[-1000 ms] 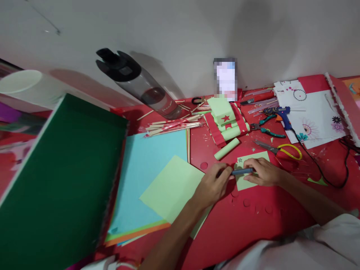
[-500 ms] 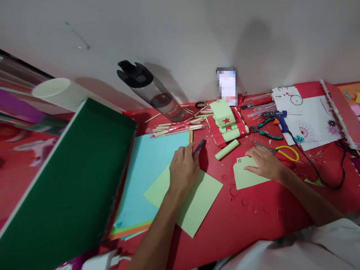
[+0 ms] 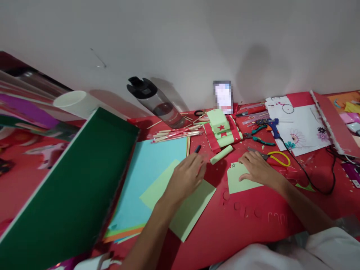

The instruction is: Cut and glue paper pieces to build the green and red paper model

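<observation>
My left hand (image 3: 188,174), slightly blurred, hovers over a sheet of pale green paper (image 3: 194,204) with its fingers apart and nothing seen in them. A dark pen (image 3: 197,149) lies just beyond the fingertips. My right hand (image 3: 257,167) rests open on a smaller pale green piece of paper (image 3: 237,183), thumb spread from the fingers. That piece carries a small drawn star (image 3: 233,165) near its upper left corner. Between the hands and farther back lies a pale green paper roll (image 3: 221,154).
Yellow-handled scissors (image 3: 278,159), pliers (image 3: 263,141) and a blue glue gun (image 3: 272,125) lie at right. A green board (image 3: 92,180) slants up at left beside blue paper (image 3: 157,161). Behind stand a bottle (image 3: 165,112), a phone (image 3: 224,95) and a green-red paper model (image 3: 221,125).
My left hand has drawn away from the pen, moving right and toward me. The right hand stays on the small paper. The whole view has shifted slightly.
</observation>
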`<state>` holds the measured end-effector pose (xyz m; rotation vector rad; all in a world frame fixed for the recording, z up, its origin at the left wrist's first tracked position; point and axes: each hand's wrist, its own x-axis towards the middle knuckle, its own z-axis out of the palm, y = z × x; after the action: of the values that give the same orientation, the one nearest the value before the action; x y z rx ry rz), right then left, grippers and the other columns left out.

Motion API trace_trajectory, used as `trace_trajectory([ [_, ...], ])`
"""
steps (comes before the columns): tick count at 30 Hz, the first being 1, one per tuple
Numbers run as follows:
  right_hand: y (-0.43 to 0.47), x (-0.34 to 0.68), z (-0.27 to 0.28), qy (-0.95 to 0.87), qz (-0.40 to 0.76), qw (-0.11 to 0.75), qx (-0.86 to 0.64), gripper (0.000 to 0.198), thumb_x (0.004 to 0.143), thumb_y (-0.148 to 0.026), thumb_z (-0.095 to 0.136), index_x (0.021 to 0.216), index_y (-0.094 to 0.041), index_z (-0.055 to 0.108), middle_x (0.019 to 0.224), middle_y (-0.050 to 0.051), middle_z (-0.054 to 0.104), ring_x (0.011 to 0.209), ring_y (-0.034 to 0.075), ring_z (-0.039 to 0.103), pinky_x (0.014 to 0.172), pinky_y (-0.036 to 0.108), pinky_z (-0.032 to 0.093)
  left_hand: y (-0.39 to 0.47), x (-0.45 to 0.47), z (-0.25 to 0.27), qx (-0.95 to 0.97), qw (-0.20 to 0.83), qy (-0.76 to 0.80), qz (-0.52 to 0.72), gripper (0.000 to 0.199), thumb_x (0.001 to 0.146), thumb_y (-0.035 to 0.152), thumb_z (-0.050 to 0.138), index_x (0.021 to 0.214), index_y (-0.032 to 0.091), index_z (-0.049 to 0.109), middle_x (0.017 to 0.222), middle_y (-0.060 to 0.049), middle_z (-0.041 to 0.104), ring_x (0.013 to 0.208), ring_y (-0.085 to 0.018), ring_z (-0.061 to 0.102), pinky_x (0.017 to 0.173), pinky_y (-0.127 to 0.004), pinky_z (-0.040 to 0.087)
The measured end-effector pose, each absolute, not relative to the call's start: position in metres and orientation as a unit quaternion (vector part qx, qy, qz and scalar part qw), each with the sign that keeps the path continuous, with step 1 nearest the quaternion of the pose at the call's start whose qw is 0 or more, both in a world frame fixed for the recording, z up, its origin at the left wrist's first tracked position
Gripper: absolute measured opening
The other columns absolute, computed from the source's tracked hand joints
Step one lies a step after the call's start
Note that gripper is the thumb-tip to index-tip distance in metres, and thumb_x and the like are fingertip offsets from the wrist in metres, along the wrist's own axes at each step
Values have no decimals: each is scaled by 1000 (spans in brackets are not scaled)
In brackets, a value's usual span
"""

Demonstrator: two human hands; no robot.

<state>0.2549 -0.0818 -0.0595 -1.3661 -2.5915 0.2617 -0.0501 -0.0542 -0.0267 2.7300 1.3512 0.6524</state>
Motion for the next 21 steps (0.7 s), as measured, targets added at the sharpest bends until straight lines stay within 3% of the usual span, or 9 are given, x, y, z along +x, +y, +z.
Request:
trace_trajectory([
  [6, -80, 252, -62, -875, 89, 122, -461, 57, 80, -53, 92, 113, -17, 62, 107, 11, 63, 104, 33, 60, 98, 48, 46, -51, 12, -1, 929, 128, 346, 35, 27, 108, 27, 46, 125, 22, 66, 123, -13, 72, 105, -28, 74, 86, -38, 57],
  [10, -80, 253, -65, -870, 115, 128, -462, 37, 88, -30, 87, 111, -17, 60, 111, 12, 62, 106, 32, 61, 98, 47, 48, -34, 44, 6, 925, 141, 351, -46, 21, 104, 19, 50, 114, 18, 69, 111, -14, 74, 98, -29, 75, 79, -36, 56],
  [13, -78, 257, -67, -861, 143, 146, -465, 20, 93, -7, 66, 106, -20, 58, 112, 11, 62, 103, 28, 60, 94, 42, 48, -24, 53, 8, 924, 150, 347, -64, 22, 103, 17, 50, 113, 17, 69, 107, -13, 75, 92, -29, 75, 73, -34, 53],
  [17, -76, 262, -63, -846, 215, 185, -452, 30, 90, 6, 45, 95, -22, 55, 101, 6, 61, 88, 21, 57, 78, 32, 45, -21, 54, 5, 920, 179, 345, -56, 21, 104, 19, 48, 105, 18, 69, 101, -12, 76, 86, -26, 73, 70, -31, 51],
  [21, -75, 266, -52, -835, 255, 227, -432, 31, 88, 6, 41, 90, -22, 54, 96, 4, 59, 83, 19, 55, 77, 30, 44, -20, 47, 1, 918, 215, 331, -40, 21, 104, 21, 50, 103, 19, 71, 98, -10, 76, 80, -22, 73, 68, -29, 51],
])
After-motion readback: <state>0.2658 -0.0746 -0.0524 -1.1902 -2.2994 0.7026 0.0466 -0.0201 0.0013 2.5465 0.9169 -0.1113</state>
